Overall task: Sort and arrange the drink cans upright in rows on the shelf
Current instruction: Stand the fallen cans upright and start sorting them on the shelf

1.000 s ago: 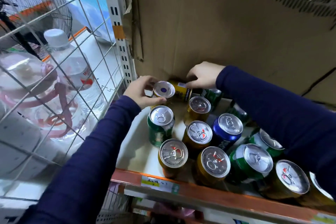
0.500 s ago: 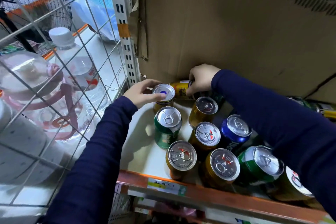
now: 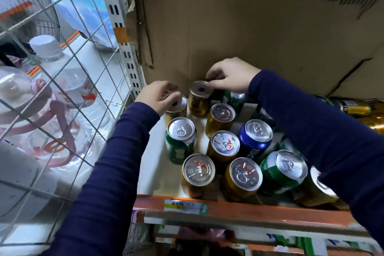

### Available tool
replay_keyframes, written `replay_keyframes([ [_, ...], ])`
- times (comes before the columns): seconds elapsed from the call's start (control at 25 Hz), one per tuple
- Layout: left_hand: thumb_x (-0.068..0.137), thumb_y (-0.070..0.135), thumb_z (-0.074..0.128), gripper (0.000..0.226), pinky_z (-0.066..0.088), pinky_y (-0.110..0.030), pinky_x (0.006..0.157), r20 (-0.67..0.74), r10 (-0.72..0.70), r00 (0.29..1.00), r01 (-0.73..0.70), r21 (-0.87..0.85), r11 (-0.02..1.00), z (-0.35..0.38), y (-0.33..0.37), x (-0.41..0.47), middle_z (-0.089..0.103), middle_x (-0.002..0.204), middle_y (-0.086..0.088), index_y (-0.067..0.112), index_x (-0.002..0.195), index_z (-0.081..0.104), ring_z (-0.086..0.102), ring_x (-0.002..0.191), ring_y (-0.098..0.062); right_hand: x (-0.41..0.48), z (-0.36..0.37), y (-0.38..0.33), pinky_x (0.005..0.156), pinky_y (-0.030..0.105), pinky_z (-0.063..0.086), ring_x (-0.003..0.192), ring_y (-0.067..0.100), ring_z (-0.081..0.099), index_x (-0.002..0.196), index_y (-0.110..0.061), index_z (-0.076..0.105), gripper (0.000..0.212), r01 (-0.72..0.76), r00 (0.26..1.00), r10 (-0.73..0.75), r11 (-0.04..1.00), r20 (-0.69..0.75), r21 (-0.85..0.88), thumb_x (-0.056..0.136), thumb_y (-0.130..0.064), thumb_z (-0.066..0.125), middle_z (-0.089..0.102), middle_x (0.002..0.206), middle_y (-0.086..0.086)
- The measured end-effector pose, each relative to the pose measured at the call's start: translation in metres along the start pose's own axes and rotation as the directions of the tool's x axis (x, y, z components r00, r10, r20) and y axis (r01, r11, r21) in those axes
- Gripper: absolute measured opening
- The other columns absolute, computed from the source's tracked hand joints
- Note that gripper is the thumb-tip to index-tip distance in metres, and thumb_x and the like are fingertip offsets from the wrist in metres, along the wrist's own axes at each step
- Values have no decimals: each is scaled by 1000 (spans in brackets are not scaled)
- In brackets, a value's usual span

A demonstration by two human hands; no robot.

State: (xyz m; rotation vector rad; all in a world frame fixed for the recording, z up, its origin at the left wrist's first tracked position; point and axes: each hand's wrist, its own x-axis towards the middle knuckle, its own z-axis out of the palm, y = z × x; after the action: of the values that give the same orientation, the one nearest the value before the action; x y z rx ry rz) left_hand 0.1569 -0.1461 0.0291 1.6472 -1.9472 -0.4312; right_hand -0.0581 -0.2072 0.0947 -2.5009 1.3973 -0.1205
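Upright at the back left corner of the shelf (image 3: 153,164), side by side and close together: left back can (image 3: 177,109) and right back can (image 3: 199,102), both gold, each with a blue dot on its top end. Over the left back can, the left grip (image 3: 159,97), fingers curled down round the rim, thumb across the lid. On the right back can, the right grip (image 3: 230,77), thumb and fingertips pinched on the far edge of the top.

Just in front, more upright cans in loose rows: a green can (image 3: 180,141) on the left, a middle gold can (image 3: 221,119), a blue can (image 3: 255,139), a front gold can (image 3: 198,174) near the orange shelf edge (image 3: 228,208). Further right, a tilted green can (image 3: 282,170), partly under the dark blue right sleeve (image 3: 322,131).

Behind everything, a cardboard wall (image 3: 228,27). To the left, a wire grid (image 3: 83,33) with a water bottle (image 3: 68,81) beyond it.
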Motion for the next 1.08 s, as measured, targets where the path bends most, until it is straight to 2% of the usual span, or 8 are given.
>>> replay_keyframes([
  [0.08, 91, 25, 57, 29, 45, -33, 89, -14, 59, 998, -57, 83, 995, -4, 21, 9, 63, 113, -12, 9, 115, 62, 57, 105, -29, -28, -21, 14, 86, 24, 44, 103, 13, 59, 118, -16, 64, 35, -32, 996, 35, 998, -81, 48, 88, -36, 62, 65, 115, -1],
  [0.2, 87, 19, 60, 27, 49, -38, 88, -31, 169, 985, -166, 70, 984, -3, 68, 21, 64, 110, -10, 10, 113, 62, 60, 101, -27, -77, -45, 46, 83, 22, 40, 101, 11, 57, 118, -20, 64, 35, -97, 985, 103, 994, -140, 51, 88, -38, 62, 65, 111, -3],
  [0.32, 89, 28, 59, 34, 49, -38, 90, 47, 311, 949, -314, 148, 938, 15, 134, 25, 63, 114, -6, 14, 119, 60, 59, 102, -23, -134, -55, 92, 87, 24, 43, 103, 12, 58, 118, -23, 63, 33, -169, 972, 183, 980, -146, 102, 88, -36, 63, 64, 111, -4],
  [0.44, 87, 37, 57, 39, 48, -38, 89, 116, 380, 918, -394, 147, 907, 48, 192, 23, 63, 114, -4, 17, 121, 59, 59, 101, -22, -184, -56, 144, 91, 26, 44, 103, 12, 58, 116, -24, 64, 31, -210, 961, 230, 969, -154, 133, 87, -37, 63, 65, 112, -4],
  [0.64, 88, 32, 60, 32, 47, -35, 88, 154, 406, 901, -424, 112, 899, 124, 283, 19, 63, 108, -5, 17, 116, 62, 59, 98, -22, -266, -49, 232, 88, 26, 45, 99, 13, 60, 112, -22, 68, 29, -287, 939, 309, 946, -152, 149, 86, -36, 65, 68, 108, -2],
  [0.84, 87, 30, 60, 29, 47, -36, 88, 195, 306, 932, -336, 143, 931, 168, 309, 17, 64, 108, -4, 18, 113, 64, 59, 99, -22, -294, -33, 277, 80, 21, 39, 95, 11, 57, 111, -18, 67, 27, -287, 937, 320, 935, -143, 207, 88, -31, 65, 66, 107, 1],
  [0.96, 88, 29, 59, 28, 46, -38, 91, 207, 233, 950, -269, 169, 948, 178, 309, 20, 63, 111, -5, 17, 113, 64, 58, 102, -22, -288, -19, 298, 88, 22, 40, 106, 15, 56, 118, -17, 64, 34, -310, 936, 327, 941, -133, 133, 87, -31, 65, 62, 120, 3],
  [1.08, 89, 27, 59, 28, 44, -33, 92, 231, 220, 948, -264, 184, 947, 183, 311, 26, 62, 112, -7, 15, 114, 64, 58, 103, -23, -271, -6, 308, 100, 34, 42, 119, 22, 50, 126, -18, 58, 49, -319, 942, 317, 948, -113, -6, 82, -39, 68, 56, 130, 5],
])
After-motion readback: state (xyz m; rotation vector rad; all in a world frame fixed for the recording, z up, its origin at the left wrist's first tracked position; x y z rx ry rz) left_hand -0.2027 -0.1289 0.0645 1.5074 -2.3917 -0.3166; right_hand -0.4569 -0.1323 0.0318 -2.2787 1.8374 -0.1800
